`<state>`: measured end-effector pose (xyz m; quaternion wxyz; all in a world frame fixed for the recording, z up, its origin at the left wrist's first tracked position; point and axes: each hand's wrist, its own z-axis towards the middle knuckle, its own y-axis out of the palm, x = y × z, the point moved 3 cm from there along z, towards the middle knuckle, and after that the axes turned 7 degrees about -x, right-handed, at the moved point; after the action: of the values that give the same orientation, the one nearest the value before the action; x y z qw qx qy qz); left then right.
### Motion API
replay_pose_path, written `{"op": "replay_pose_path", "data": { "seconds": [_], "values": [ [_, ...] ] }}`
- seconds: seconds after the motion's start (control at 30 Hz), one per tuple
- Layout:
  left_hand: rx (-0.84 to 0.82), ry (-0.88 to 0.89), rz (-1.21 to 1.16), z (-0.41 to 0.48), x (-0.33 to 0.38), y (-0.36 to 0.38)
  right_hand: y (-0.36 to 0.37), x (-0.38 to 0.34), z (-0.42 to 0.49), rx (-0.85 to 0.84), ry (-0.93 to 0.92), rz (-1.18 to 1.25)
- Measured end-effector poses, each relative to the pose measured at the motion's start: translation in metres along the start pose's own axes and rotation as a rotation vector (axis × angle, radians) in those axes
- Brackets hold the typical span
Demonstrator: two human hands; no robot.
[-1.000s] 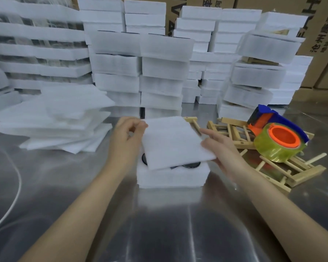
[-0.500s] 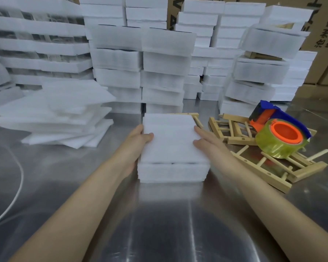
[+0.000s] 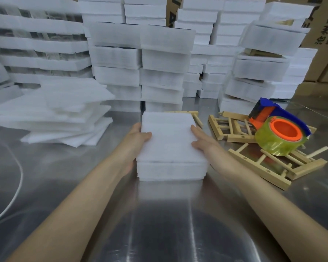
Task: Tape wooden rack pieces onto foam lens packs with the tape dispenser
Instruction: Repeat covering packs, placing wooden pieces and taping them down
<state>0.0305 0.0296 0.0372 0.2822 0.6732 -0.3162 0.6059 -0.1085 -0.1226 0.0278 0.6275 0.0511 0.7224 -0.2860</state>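
Foam lens pack (image 3: pixel 170 144), a white block with a seam below its top layer, sits at the centre of a polished metal desk (image 3: pixel 159 224), flanked by a person's two bare hands. The left hand (image 3: pixel 138 140) lies against the pack's 9 o'clock side. Its thumb is laid flat over the top edge and its fingers (image 3: pixel 135 127) are straight and pressed together along the wall. The right hand (image 3: pixel 204 142) mirrors it at 3 o'clock, with fingers (image 3: pixel 196 130) straight and together along the upper edge and the thumb resting on the top face. Neither hand curls round the foam.

At 2 o'clock from the pack, near but apart, is a tape dispenser (image 3: pixel 278 133) with a blue-and-orange body and a roll of clear yellowish tape. It rests on a jumble of wooden rack pieces (image 3: pixel 257 166), which lie flat and overlapping on the desk. One more rack piece (image 3: pixel 186 112) shows just behind the pack at 12 o'clock, partly hidden by it.

Loose foam sheets (image 3: pixel 61 118) lie fanned in a low heap at 10 o'clock. Stacks of foam packs (image 3: pixel 140 63) rise in columns across the back from 10 to 2 o'clock, with cardboard boxes (image 3: pixel 326 44) behind them at the far right. A thin white cable (image 3: pixel 21 176) curves over the desk at 8 o'clock.
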Motion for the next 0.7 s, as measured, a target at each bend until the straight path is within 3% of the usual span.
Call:
{"op": "replay_pose_path", "data": {
  "seconds": [0.4, 0.47, 0.6, 0.7],
  "values": [
    [0.029, -0.02, 0.003, -0.002, 0.002, 0.002, -0.001, 0.006, -0.006, -0.009, -0.035, -0.091],
    [0.031, -0.019, 0.002, -0.002, 0.002, 0.002, -0.001, 0.0, -0.009, 0.012, -0.095, -0.27],
    [0.034, -0.014, -0.006, -0.002, 0.001, 0.002, 0.001, -0.025, -0.022, 0.017, -0.419, -0.75],
    [0.033, -0.011, -0.009, -0.001, 0.001, 0.002, 0.01, -0.027, -0.027, -0.114, -0.392, -0.985]
  ]
}}
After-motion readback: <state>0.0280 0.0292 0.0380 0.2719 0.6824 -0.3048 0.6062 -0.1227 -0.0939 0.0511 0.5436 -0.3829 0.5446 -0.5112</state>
